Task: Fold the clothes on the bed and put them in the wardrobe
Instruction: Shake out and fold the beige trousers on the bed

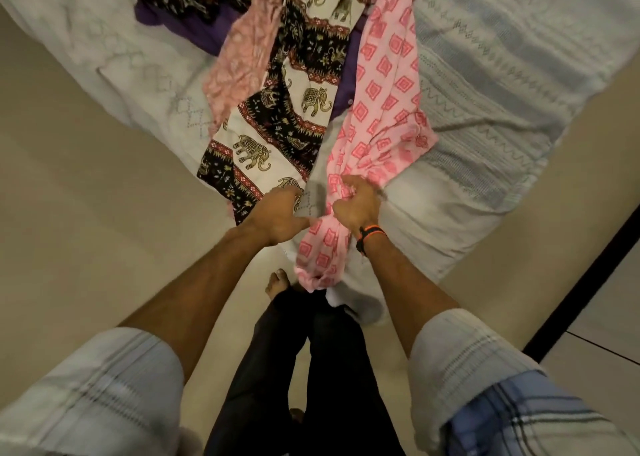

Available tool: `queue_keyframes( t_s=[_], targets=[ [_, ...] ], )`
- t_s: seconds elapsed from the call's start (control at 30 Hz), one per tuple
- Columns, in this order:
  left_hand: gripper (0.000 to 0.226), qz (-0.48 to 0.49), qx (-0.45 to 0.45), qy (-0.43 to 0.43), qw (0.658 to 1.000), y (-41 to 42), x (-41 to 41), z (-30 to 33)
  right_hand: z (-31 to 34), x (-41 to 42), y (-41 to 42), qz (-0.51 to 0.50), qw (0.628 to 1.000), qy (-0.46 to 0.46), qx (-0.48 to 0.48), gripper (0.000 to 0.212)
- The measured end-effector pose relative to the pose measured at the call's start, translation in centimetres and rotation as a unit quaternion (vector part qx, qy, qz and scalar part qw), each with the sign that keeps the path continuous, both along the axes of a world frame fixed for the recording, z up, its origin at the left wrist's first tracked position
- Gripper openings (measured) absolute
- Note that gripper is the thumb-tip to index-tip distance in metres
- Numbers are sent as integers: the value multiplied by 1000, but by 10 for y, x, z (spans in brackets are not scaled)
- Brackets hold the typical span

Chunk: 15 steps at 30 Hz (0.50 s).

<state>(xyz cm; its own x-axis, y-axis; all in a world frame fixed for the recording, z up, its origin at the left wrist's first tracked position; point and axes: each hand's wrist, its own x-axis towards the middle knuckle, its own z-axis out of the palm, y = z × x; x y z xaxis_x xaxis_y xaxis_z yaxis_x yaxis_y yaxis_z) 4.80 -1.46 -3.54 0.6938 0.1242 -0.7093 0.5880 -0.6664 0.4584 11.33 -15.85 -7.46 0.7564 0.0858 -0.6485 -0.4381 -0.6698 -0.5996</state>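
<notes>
The right hand (355,203) has its fingers (349,183) curled tight around a bunched part of the pink cloth (381,109), a light pink piece with darker pink diamonds. The cloth is squeezed into a rope where the fist grips it; above the fist it spreads out along the bed (502,92), and below it a loose end hangs over the bed's edge toward the floor (86,196). The left hand (277,213) lies just beside the right, palm down. Its thumb reaches toward the pink cloth and seems to touch it, while its fingers rest loosely bent on the edge of the elephant cloth (277,133). Whether those fingers pinch anything cannot be told, since their tips are hidden under the hand.

A band (370,236) in black and orange circles the right wrist. Both forearms come out of rolled-up pale striped sleeves.

The elephant cloth, black and cream with red borders, lies left of the pink cloth and partly under a salmon cloth (242,50). A purple garment (204,23) shows beneath them, mostly covered. The top of the pile is cut off by the picture's edge.

The bed carries a pale quilted cover with blue stitching. Dark trousers and one bare foot (277,282) stand on the floor below the hands.
</notes>
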Motion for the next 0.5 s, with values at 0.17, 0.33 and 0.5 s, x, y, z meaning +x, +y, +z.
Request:
queue_keyframes(
  t_s=[0.17,0.33,0.5],
  targets=[
    [65,19,-15,-18,1000,-1,15,51,47,-6,19,47,995,-12,89,43],
    [81,69,-10,-46,996,15,23,98,108,2,35,46,982,-42,180,41],
    [72,104,15,-62,992,41,23,105,127,21,51,70,970,-80,218,51]
  ],
)
